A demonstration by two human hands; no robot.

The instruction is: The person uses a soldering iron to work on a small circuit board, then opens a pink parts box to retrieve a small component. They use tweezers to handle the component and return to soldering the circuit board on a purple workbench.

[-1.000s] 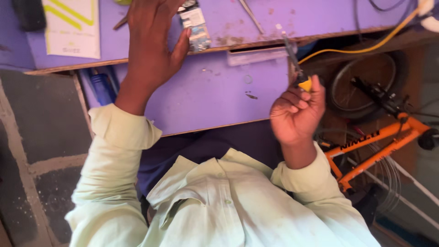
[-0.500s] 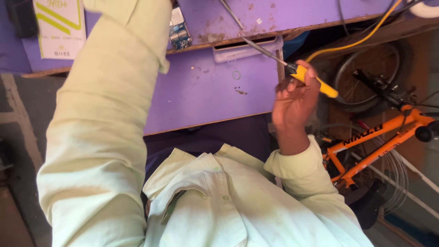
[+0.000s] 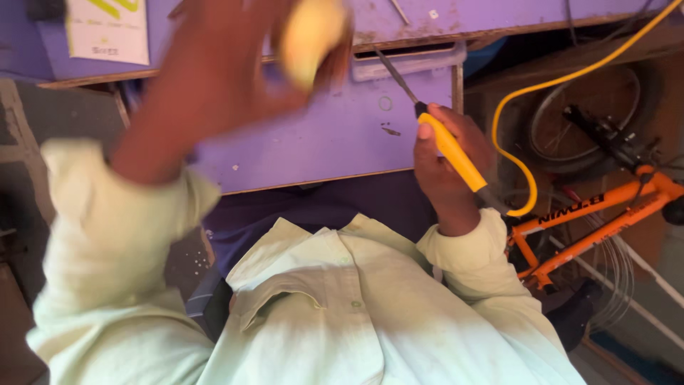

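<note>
Purple desk [image 3: 335, 142], orange bike [image 3: 598, 214] beside; R hand [image 3: 445, 167] grips soldering iron [image 3: 450, 146], L hand [image 3: 228, 64] holds yellowish lump [image 3: 310, 36].

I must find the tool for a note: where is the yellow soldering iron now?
In the head view, the yellow soldering iron is right of centre, held in the right hand, its tip toward the purple desk's drawer slot, beside the orange bicycle.

Soldering iron [image 3: 443, 139]: glossy yellow plastic handle, dull metal tip. Surface [image 3: 335, 128]: matt, scuffed purple-painted wood. Shirt [image 3: 342, 306]: soft pale cloth.
</note>
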